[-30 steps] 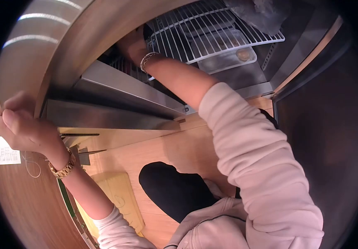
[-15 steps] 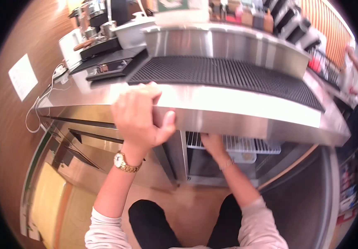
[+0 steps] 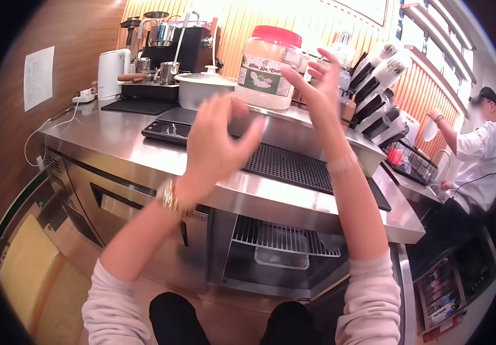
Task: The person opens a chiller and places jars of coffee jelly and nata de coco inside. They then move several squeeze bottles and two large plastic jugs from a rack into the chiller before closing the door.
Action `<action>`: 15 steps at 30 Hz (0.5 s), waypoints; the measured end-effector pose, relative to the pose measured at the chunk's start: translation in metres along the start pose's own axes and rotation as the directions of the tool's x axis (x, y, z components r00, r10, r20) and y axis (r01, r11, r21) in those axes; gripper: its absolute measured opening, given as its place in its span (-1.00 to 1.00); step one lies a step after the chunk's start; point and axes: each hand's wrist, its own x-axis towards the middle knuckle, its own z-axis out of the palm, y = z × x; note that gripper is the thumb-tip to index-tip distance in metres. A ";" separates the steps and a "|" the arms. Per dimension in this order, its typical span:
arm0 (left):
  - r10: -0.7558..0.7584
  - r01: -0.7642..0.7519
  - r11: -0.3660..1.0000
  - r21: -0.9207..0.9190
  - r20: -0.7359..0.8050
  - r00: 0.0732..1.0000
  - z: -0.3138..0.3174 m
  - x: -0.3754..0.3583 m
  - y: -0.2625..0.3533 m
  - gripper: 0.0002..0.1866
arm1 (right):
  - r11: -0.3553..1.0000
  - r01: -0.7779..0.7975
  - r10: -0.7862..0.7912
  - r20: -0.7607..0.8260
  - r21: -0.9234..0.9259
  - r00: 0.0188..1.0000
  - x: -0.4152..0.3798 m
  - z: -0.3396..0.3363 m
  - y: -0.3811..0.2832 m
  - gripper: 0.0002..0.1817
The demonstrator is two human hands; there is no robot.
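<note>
Spread wide and curved, the left hand (image 3: 216, 135) and right hand (image 3: 320, 95) appear to hold nothing, their rounded spans suiting broad shapes; contact with the jar (image 3: 262, 72) is unclear. Clear-walled and red-lidded, it stands upright on the smooth steel ledge (image 3: 285, 117), its flat base likely steadying it, beside the pale, rounded pot (image 3: 193, 95), above the black perforated mat (image 3: 294, 167).

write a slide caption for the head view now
Left hand and right hand raised open over a steel counter, a red-lidded jar behind them and an open cabinet below.
</note>
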 end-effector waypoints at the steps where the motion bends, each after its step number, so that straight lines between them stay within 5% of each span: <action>1: -0.033 0.033 0.999 -0.012 -0.056 0.998 0.013 0.025 -0.015 -0.49 | 0.989 -0.127 0.124 -0.040 -0.072 0.991 0.024 0.010 0.035 0.19; 2: -0.060 0.057 0.998 -0.029 -0.117 0.991 0.030 0.051 -0.030 -0.35 | 0.972 -0.210 0.204 -0.057 -0.109 0.977 0.041 0.018 0.072 0.32; 3: -0.156 0.157 0.987 0.024 -0.035 0.987 0.043 0.074 -0.043 -0.01 | 0.949 -0.283 0.274 -0.078 -0.142 0.959 0.053 0.026 0.107 0.45; 5: -0.207 0.204 0.977 0.064 0.037 0.978 0.084 0.101 -0.087 0.22 | 0.947 -0.207 0.186 0.106 0.247 0.977 0.058 0.035 0.161 0.54; 7: -0.276 0.282 0.959 -0.029 0.131 0.952 0.103 0.111 -0.114 0.39 | 0.912 -0.258 0.225 0.135 0.320 0.965 0.065 0.040 0.180 0.25; 8: -0.287 0.339 0.925 -0.170 0.271 0.919 0.092 0.111 -0.106 0.41 | 0.898 -0.299 0.253 0.178 0.322 0.951 0.071 0.040 0.190 0.11; 9: -0.146 0.206 0.956 -0.211 0.267 0.953 0.094 0.105 -0.112 0.34 | 0.894 -0.334 0.256 0.271 0.298 0.928 0.062 0.031 0.158 -0.11; 11: -0.233 0.324 0.926 -0.194 0.382 0.894 0.105 0.105 -0.136 0.24 | 0.862 -0.399 0.215 0.486 0.314 0.847 0.054 0.020 0.126 -0.43; 13: -0.233 0.311 0.939 -0.145 0.395 0.889 0.097 0.107 -0.126 0.18 | 0.906 -0.323 0.174 0.455 0.274 0.874 0.052 0.018 0.121 -0.34; 15: -0.326 0.363 0.931 -0.040 0.357 0.875 0.083 0.101 -0.112 0.16 | 0.968 -0.231 0.202 0.238 0.101 0.950 0.054 0.029 0.144 -0.19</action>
